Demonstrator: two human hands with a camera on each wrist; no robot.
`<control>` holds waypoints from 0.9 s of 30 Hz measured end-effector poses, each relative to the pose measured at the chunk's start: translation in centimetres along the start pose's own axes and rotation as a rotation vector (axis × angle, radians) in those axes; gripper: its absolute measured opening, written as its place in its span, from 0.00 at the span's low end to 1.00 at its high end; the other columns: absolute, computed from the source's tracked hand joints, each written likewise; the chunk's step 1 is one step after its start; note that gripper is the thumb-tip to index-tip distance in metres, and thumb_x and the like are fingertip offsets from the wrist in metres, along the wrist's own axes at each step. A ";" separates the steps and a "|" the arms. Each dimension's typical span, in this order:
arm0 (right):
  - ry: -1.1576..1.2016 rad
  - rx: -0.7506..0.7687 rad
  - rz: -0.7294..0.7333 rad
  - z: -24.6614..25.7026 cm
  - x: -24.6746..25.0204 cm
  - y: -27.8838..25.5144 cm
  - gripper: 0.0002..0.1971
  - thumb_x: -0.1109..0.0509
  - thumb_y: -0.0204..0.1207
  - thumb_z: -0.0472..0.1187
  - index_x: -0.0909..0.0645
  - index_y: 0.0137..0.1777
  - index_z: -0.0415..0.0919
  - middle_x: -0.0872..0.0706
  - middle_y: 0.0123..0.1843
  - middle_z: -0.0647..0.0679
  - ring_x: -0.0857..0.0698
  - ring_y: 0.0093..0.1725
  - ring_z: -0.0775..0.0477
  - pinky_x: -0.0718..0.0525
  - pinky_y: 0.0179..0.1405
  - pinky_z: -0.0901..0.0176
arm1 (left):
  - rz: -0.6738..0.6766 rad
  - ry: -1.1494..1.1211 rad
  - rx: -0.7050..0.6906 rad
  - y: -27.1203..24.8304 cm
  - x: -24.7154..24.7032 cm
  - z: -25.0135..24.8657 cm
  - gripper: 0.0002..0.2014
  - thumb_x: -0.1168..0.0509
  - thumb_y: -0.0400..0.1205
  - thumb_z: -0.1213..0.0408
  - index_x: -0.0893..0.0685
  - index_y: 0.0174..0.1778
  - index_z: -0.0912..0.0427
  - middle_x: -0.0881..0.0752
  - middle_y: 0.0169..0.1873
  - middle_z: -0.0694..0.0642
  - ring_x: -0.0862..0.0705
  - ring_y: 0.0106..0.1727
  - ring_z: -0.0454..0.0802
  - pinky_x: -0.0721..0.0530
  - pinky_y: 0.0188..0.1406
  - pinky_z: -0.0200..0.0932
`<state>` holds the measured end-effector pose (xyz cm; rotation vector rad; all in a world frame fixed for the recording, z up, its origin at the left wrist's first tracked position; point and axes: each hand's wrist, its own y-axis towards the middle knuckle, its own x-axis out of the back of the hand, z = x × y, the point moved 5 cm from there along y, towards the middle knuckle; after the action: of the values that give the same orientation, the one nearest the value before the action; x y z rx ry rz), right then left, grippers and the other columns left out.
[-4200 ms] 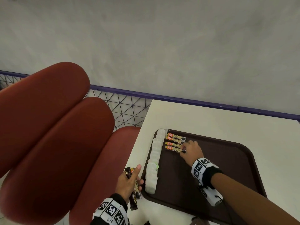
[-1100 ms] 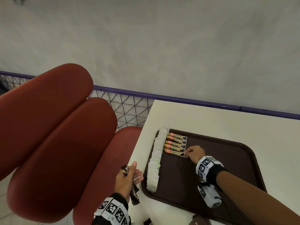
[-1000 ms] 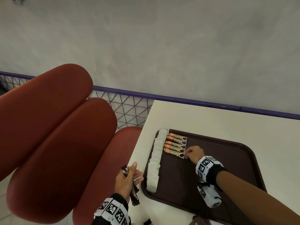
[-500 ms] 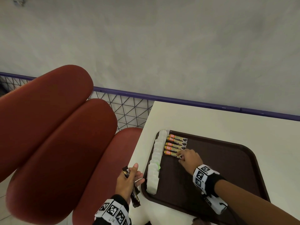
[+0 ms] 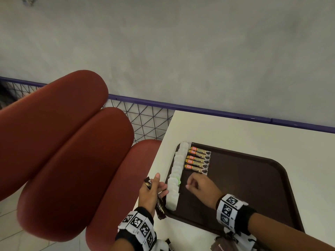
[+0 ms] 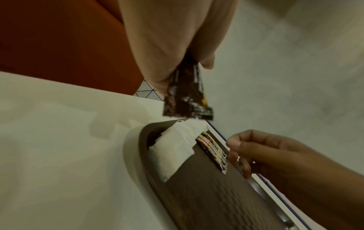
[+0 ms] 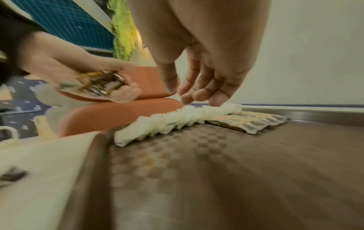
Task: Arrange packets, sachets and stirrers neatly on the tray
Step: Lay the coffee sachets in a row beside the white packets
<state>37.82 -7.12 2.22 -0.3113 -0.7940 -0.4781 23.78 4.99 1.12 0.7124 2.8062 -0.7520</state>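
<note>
A dark brown tray [image 5: 253, 178] lies on the white table [image 5: 235, 131]. Along its left rim runs a row of white sachets [image 5: 175, 175] [image 7: 173, 119] [image 6: 173, 149]. Beside them several gold coffee stick packets [image 5: 197, 161] [image 7: 250, 120] [image 6: 211, 147] lie in a neat column. My left hand [image 5: 153, 189] [image 7: 110, 84], off the tray's left edge, grips a bunch of dark brown stick packets [image 5: 159, 201] [image 6: 187, 96] [image 7: 100, 84]. My right hand [image 5: 198, 187] [image 7: 197, 88] [image 6: 256, 149] hovers over the tray near the sachets, fingers loosely curled, holding nothing.
A red padded seat [image 5: 63, 151] stands left of the table, with a purple rail and wire mesh [image 5: 148, 120] behind. A loose dark packet [image 7: 13, 175] lies on the table near the front edge. The tray's right half is bare.
My right hand has let go of the lowest gold packet and pulled back toward the near end of the sachet row. The left hand has kept its bunch of dark packets.
</note>
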 end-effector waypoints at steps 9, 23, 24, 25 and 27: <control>0.410 -0.053 0.322 3.5 -4.7 -4.0 0.09 0.27 0.72 0.52 0.23 0.41 0.51 0.20 0.37 0.58 0.24 0.34 0.64 0.27 0.39 0.74 | -0.088 0.001 -0.103 -0.4 -1.4 0.0 0.14 0.37 0.82 0.57 0.26 0.41 0.65 0.23 0.28 0.57 0.15 0.32 0.49 0.13 0.32 0.39; 0.360 -0.104 0.046 1.5 -1.7 -4.2 0.09 0.33 0.78 0.45 0.12 0.45 0.44 0.16 0.36 0.51 0.22 0.35 0.58 0.24 0.44 0.63 | -0.042 0.077 -0.004 -0.7 -0.8 -0.9 0.15 0.46 0.86 0.53 0.28 0.61 0.61 0.19 0.45 0.59 0.17 0.47 0.54 0.16 0.42 0.44; 0.252 -0.091 -0.012 1.1 -1.0 -4.2 0.09 0.33 0.78 0.45 0.12 0.50 0.44 0.15 0.39 0.52 0.21 0.38 0.58 0.25 0.45 0.63 | -0.034 0.082 0.009 -0.5 -0.4 -1.0 0.16 0.45 0.86 0.53 0.28 0.60 0.61 0.20 0.43 0.60 0.16 0.45 0.54 0.16 0.40 0.44; 0.159 -0.074 -0.047 1.0 -0.5 -4.2 0.11 0.34 0.79 0.45 0.13 0.56 0.45 0.14 0.43 0.51 0.20 0.42 0.56 0.26 0.48 0.63 | -0.017 0.102 0.025 -0.5 -0.3 -1.0 0.16 0.44 0.85 0.52 0.28 0.59 0.61 0.20 0.42 0.60 0.16 0.44 0.54 0.15 0.38 0.44; 0.025 -0.056 -0.081 0.9 0.0 -4.1 0.14 0.36 0.80 0.46 0.17 0.63 0.47 0.14 0.52 0.51 0.21 0.52 0.52 0.28 0.52 0.65 | 0.040 0.180 0.048 -0.7 -0.5 -0.8 0.14 0.41 0.84 0.52 0.26 0.53 0.61 0.19 0.39 0.59 0.16 0.39 0.53 0.14 0.34 0.43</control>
<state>35.09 -10.18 3.19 -0.3259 -0.7722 -0.5801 23.89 4.67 2.25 0.8836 2.9315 -0.7875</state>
